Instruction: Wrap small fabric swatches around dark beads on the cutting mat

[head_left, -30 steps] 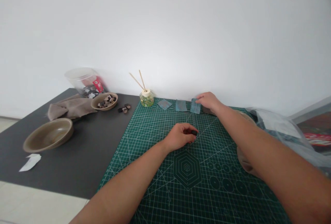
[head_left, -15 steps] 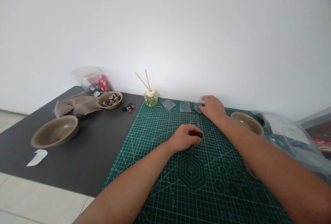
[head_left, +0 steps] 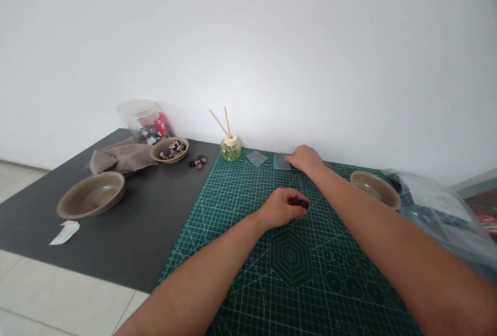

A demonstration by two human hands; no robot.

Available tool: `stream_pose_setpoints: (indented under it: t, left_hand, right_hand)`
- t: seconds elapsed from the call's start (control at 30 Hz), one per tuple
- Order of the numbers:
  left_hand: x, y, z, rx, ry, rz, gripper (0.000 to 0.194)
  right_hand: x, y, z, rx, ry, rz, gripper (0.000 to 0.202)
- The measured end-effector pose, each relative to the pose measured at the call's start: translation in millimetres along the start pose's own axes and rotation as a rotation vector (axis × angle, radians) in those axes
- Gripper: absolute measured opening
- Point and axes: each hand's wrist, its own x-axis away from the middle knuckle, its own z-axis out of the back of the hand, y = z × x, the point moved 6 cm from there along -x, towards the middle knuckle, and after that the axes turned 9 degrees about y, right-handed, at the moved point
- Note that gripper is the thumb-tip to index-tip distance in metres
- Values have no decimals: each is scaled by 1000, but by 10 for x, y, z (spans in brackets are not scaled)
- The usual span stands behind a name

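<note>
My left hand [head_left: 283,207] is curled above the green cutting mat [head_left: 229,212], its thumb and fingers closed on a small dark piece [head_left: 304,204]. Farther back, near the wall, my right hand [head_left: 307,160] has its fingers together at the right edge of a blue-grey square [head_left: 280,161] lying on the mat. What lies under that palm is hidden. Left of it is a similar blue-grey square [head_left: 257,158], turned at an angle.
A reed diffuser [head_left: 231,147] stands at the mat's back left corner. On the dark tabletop [head_left: 155,232] are a small bowl of chips [head_left: 157,157], loose chips [head_left: 198,161], a larger bowl [head_left: 66,200], a cloth [head_left: 124,157], a jar [head_left: 135,111] and white paper [head_left: 65,233]. Another bowl [head_left: 390,193] and clear plastic [head_left: 438,206] lie right.
My right hand has moved left, from the third blue-grey square to the edge of the middle one, and now covers that third spot. My left hand keeps the dark piece. The view shifted slightly.
</note>
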Motion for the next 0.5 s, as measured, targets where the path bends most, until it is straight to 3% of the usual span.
stream_pose_setpoints:
  t: [0.2, 0.4, 0.5]
  left_hand:
    - [-15, -43, -2, 11, 8, 1, 23]
    - [-13, -34, -2, -2, 8, -2, 24]
    - [-14, -27, 1, -7, 6, -6, 24]
  right_hand:
    - [-19, -97, -96, -36, 19, -68, 55]
    - [-8, -160, -168, -113, 29, -63, 29]
    - [19, -170, -108, -154, 51, -53, 23]
